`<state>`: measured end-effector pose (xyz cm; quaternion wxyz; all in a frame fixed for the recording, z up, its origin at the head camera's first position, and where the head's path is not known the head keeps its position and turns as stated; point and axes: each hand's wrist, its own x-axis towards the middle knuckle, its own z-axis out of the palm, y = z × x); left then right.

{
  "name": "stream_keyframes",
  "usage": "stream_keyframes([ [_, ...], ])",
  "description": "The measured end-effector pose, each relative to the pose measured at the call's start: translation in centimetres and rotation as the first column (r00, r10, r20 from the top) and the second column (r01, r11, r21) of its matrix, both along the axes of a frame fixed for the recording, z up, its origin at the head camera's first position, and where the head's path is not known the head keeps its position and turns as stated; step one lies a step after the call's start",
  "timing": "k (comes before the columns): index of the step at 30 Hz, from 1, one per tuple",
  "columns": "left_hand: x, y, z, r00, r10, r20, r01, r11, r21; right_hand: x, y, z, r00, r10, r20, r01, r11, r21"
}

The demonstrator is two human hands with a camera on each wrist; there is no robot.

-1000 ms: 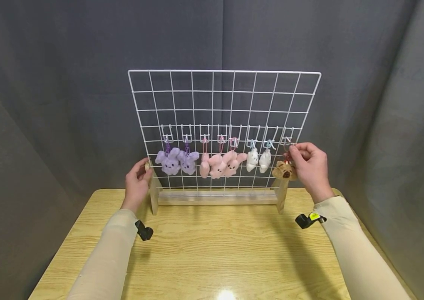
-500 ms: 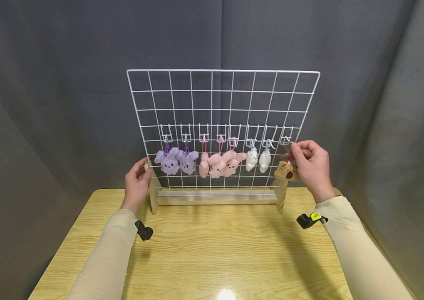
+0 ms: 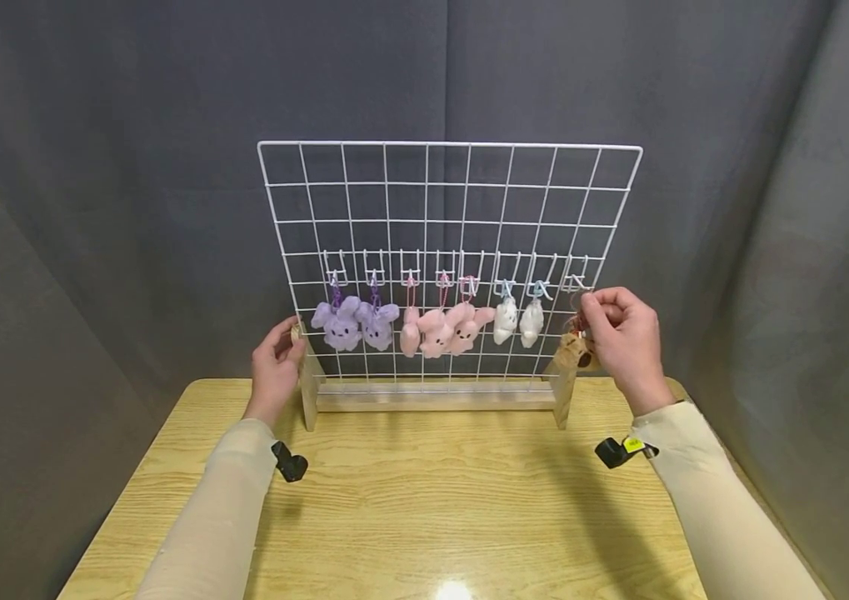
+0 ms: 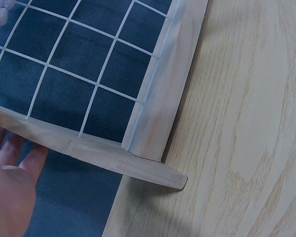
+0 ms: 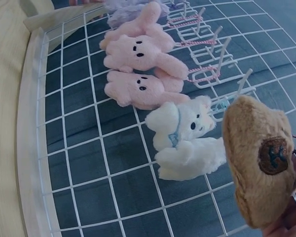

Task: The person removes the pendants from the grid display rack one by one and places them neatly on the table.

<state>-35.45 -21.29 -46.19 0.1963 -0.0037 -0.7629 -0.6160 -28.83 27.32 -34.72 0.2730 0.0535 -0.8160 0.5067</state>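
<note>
My right hand (image 3: 625,343) pinches the strap of a brown plush keychain (image 3: 569,350) at the right end of a white wire grid rack (image 3: 439,221). The plush dangles below the fingers; the right wrist view shows a round dark patch on its brown body (image 5: 256,158). Just up and left of my fingertips is the rightmost wire hook (image 3: 572,283), which bears no plush. At the other end, my left hand (image 3: 274,367) grips the rack's wooden side post (image 3: 307,387). The left wrist view has its fingers (image 4: 35,160) passing behind that post (image 4: 79,145).
Purple plush keychains (image 3: 342,325), pink ones (image 3: 435,332) and white ones (image 3: 505,321) hang from a row of hooks. A wooden crossbar (image 3: 435,397) joins the rack's feet on the wood-grain table (image 3: 424,492). Grey curtains (image 3: 132,208) surround the table.
The brown plush has shifted slightly right and down and turned, so its face no longer points forward. My right hand moved a little right with it. My left hand stays on the post.
</note>
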Motion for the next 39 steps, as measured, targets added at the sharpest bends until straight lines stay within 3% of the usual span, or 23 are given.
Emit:
stream_keyframes([
  [9, 0.0, 0.0, 0.0, 1.0, 0.011, 0.017, -0.011, 1.0, -0.015, 0.4, -0.3, -1.4, 0.999, 0.031, 0.016, -0.031, 0.998, 0.057],
  [20, 0.0, 0.0, -0.2, 1.0, 0.013, 0.021, -0.013, 1.0, -0.006, 0.4, -0.4, -4.9, 0.999, 0.026, 0.021, -0.029, 0.991, 0.133],
  [30, -0.1, -0.1, -0.2, 1.0, 0.005, -0.011, -0.005, 1.0, -0.005, 0.4, -0.7, -7.8, 0.992, 0.07, 0.103, -0.083, 0.99, 0.118],
  [39, -0.1, -0.2, -0.1, 1.0, -0.005, -0.011, 0.005, 1.0, 0.015, 0.4, -1.1, -11.3, 0.967, 0.132, 0.217, -0.148, 0.987, 0.057],
])
